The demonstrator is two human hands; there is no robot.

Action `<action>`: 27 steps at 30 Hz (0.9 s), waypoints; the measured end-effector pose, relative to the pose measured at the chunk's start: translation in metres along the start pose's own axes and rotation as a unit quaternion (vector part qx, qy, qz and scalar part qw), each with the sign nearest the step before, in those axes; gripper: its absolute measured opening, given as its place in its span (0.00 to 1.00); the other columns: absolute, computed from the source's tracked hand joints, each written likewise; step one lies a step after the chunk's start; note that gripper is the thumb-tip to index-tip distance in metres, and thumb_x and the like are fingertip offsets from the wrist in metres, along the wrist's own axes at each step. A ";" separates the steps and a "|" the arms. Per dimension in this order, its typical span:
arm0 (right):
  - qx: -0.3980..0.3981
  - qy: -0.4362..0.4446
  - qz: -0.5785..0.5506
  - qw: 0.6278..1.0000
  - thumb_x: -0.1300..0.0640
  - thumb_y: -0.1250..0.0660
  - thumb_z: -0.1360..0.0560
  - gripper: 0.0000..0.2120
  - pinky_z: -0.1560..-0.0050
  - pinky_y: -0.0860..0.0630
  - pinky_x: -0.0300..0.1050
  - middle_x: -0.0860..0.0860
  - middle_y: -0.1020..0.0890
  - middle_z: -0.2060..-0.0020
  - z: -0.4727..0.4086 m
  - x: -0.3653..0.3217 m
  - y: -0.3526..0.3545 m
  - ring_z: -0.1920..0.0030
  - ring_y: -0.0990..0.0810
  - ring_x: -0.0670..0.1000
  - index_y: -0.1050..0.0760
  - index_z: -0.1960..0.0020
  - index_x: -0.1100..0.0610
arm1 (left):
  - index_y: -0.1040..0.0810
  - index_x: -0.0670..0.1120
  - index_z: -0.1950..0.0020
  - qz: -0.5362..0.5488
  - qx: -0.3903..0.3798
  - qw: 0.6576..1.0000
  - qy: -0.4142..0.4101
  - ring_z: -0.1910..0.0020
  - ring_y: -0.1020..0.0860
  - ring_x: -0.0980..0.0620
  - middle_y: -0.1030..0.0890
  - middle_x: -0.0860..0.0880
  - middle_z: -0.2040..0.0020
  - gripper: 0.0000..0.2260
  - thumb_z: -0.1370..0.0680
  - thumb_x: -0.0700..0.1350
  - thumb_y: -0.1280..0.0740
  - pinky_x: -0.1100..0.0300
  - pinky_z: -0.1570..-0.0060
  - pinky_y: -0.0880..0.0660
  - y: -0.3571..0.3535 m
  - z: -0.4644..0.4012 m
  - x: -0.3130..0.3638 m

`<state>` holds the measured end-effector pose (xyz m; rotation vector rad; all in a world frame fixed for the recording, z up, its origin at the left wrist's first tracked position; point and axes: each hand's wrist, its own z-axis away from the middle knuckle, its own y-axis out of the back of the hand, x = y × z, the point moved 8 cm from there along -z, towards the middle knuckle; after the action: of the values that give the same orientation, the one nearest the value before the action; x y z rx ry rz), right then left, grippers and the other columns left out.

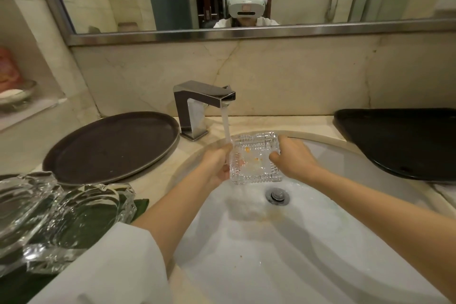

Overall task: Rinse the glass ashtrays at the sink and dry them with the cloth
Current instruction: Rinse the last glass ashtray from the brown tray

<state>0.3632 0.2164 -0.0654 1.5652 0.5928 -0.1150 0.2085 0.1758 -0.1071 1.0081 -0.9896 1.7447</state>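
White porcelain is forming the sink basin (308,242), sunk into the marble table (259,122), with a brown oval tray (111,148) lying to its left and a black tray (399,140) to its right. Water is running from the chrome faucet (202,101) onto a square cut-glass ashtray (254,158) held over the basin. The left hand (218,163) is gripping its left edge, the right hand (291,158) its right. Two more glass ashtrays (56,217) are sitting at the near left.

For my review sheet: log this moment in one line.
phase: rinsing | both hands grip square ashtray | tap running | two ashtrays waiting
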 end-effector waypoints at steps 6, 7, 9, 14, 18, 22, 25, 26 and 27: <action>-0.008 0.019 0.025 0.999 0.59 0.43 0.24 0.06 0.68 0.41 0.47 0.51 0.34 0.69 0.006 -0.002 -0.003 0.59 0.32 0.58 0.36 0.50 0.61 | 0.27 0.43 0.48 -0.050 0.001 0.999 0.012 0.63 0.22 0.49 0.23 0.46 0.59 0.08 0.19 0.47 0.42 0.57 0.62 0.26 0.001 -0.001 -0.006; -0.008 0.025 0.029 0.999 0.59 0.43 0.24 0.05 0.70 0.42 0.47 0.51 0.34 0.69 0.006 -0.003 -0.004 0.60 0.33 0.58 0.37 0.51 0.61 | 0.27 0.43 0.51 -0.066 0.008 0.998 0.007 0.64 0.22 0.50 0.23 0.46 0.60 0.09 0.19 0.48 0.41 0.57 0.63 0.26 0.001 -0.002 -0.005; -0.006 0.033 0.037 0.999 0.59 0.44 0.24 0.05 0.72 0.44 0.44 0.52 0.34 0.70 0.006 -0.005 -0.005 0.61 0.33 0.57 0.38 0.54 0.60 | 0.27 0.44 0.53 -0.086 0.023 0.996 -0.010 0.64 0.22 0.50 0.23 0.46 0.60 0.09 0.19 0.48 0.40 0.57 0.63 0.25 0.005 -0.003 -0.004; 0.015 0.065 0.050 0.997 0.59 0.44 0.23 0.07 0.68 0.40 0.47 0.55 0.29 0.67 0.002 -0.013 -0.007 0.62 0.31 0.58 0.34 0.49 0.62 | 0.30 0.40 0.44 -0.119 0.042 0.991 -0.037 0.62 0.21 0.48 0.23 0.41 0.50 0.07 0.22 0.34 0.38 0.52 0.54 0.23 0.013 -0.005 -0.001; 0.006 0.072 0.055 0.996 0.59 0.45 0.22 0.05 0.68 0.40 0.47 0.53 0.32 0.69 0.003 -0.019 -0.015 0.63 0.32 0.58 0.37 0.52 0.61 | 0.29 0.40 0.48 -0.110 0.056 0.992 -0.022 0.61 0.21 0.49 0.23 0.43 0.50 0.12 0.26 0.27 0.37 0.57 0.57 0.23 0.020 -0.008 -0.005; 0.007 0.065 0.060 0.996 0.58 0.46 0.21 0.07 0.64 0.36 0.48 0.54 0.29 0.68 -0.001 -0.013 -0.020 0.61 0.29 0.59 0.35 0.55 0.61 | 0.27 0.39 0.45 -0.114 0.044 0.992 -0.019 0.64 0.21 0.50 0.21 0.43 0.57 0.11 0.26 0.29 0.35 0.58 0.60 0.23 0.022 -0.009 -0.008; 0.023 0.062 0.054 0.996 0.56 0.44 0.20 0.11 0.56 0.28 0.51 0.57 0.21 0.55 -0.003 -0.014 -0.016 0.51 0.24 0.60 0.31 0.43 0.61 | 0.28 0.39 0.45 -0.105 0.049 0.993 -0.013 0.64 0.21 0.48 0.22 0.44 0.60 0.08 0.22 0.32 0.40 0.58 0.64 0.23 0.021 -0.009 -0.011; 0.049 0.081 0.062 0.994 0.56 0.43 0.20 0.13 0.51 0.27 0.52 0.57 0.22 0.49 0.000 -0.020 -0.013 0.47 0.25 0.59 0.31 0.39 0.61 | 0.28 0.40 0.45 -0.099 0.051 0.994 -0.013 0.66 0.21 0.48 0.22 0.44 0.61 0.07 0.21 0.34 0.42 0.57 0.64 0.23 0.019 -0.009 -0.011; 0.084 0.125 0.077 0.986 0.57 0.42 0.21 0.14 0.48 0.27 0.53 0.57 0.23 0.45 0.005 -0.030 -0.010 0.44 0.26 0.59 0.31 0.37 0.61 | 0.28 0.40 0.44 -0.092 0.050 0.994 -0.014 0.68 0.21 0.49 0.23 0.45 0.62 0.07 0.20 0.35 0.43 0.56 0.64 0.22 0.018 -0.010 -0.012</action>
<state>0.3344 0.2023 -0.0626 1.7983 0.6681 0.1540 0.1932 0.1757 -0.1249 1.1537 -0.8055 1.6435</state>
